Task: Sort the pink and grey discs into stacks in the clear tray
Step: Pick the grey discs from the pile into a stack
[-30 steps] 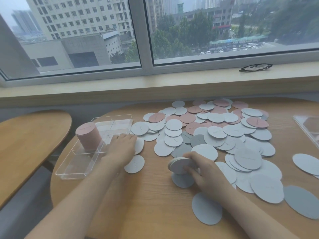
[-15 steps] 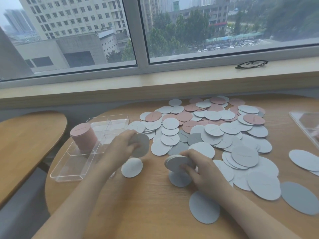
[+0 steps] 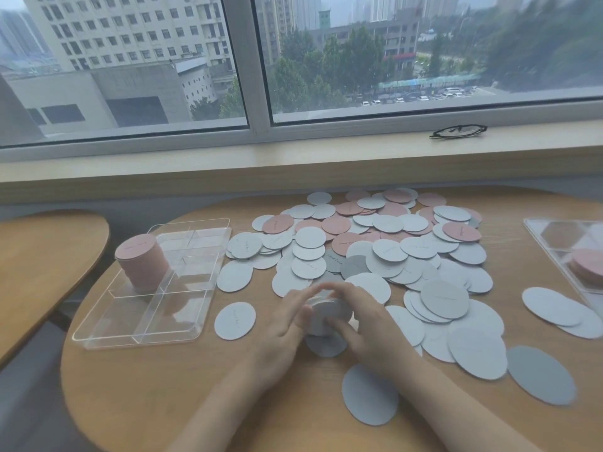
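Observation:
A small stack of grey discs (image 3: 328,313) is held just above the round wooden table (image 3: 156,386). My right hand (image 3: 368,327) grips it from the right, and my left hand (image 3: 280,324) closes on its left edge, blurred by motion. A wide heap of grey and pink discs (image 3: 375,249) covers the table beyond my hands. The clear tray (image 3: 143,334) with dividers sits at the left, with a tall stack of pink discs (image 3: 140,265) in its left-hand compartment. One grey disc (image 3: 235,320) lies alone between the tray and my hands.
A second clear tray (image 3: 554,243) holding pink discs sits at the right edge of the table. Another wooden table (image 3: 36,272) stands at the left across a gap. Black glasses (image 3: 458,131) lie on the window sill. Loose grey discs (image 3: 368,396) lie near the front.
My left hand picked a grey disc up from beside the tray and carried it right to the stack in my right hand. The right hand has stayed put.

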`<state>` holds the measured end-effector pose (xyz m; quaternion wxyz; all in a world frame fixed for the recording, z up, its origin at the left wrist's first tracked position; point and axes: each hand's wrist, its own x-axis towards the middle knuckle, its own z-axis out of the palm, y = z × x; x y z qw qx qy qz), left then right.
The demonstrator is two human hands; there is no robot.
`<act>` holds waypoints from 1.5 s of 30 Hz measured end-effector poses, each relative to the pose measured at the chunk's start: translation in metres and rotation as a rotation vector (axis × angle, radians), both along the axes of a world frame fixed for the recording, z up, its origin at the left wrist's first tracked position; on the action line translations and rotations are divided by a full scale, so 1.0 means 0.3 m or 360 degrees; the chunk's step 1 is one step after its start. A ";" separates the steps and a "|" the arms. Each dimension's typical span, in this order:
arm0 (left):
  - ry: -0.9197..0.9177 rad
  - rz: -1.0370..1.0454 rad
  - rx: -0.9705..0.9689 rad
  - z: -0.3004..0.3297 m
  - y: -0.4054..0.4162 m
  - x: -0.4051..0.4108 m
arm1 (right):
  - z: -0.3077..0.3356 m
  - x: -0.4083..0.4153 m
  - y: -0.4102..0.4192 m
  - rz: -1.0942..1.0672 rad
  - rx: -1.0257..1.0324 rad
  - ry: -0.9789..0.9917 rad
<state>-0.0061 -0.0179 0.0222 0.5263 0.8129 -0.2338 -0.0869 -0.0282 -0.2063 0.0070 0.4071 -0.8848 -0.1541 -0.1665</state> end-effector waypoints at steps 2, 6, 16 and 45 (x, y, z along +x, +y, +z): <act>-0.0124 -0.0086 0.0226 -0.009 -0.008 -0.018 | -0.006 0.008 0.009 0.0041 -0.0182 -0.0079; -0.0423 0.0060 0.0534 0.004 0.039 0.018 | -0.020 0.016 0.012 -0.0008 -0.0236 -0.0120; -0.0656 0.0349 0.1641 0.013 0.242 0.148 | -0.013 0.009 0.003 -0.0003 -0.0130 0.0130; -0.0539 0.0388 0.0662 -0.045 0.018 0.279 | -0.020 0.039 0.000 -0.0068 -0.0153 0.0001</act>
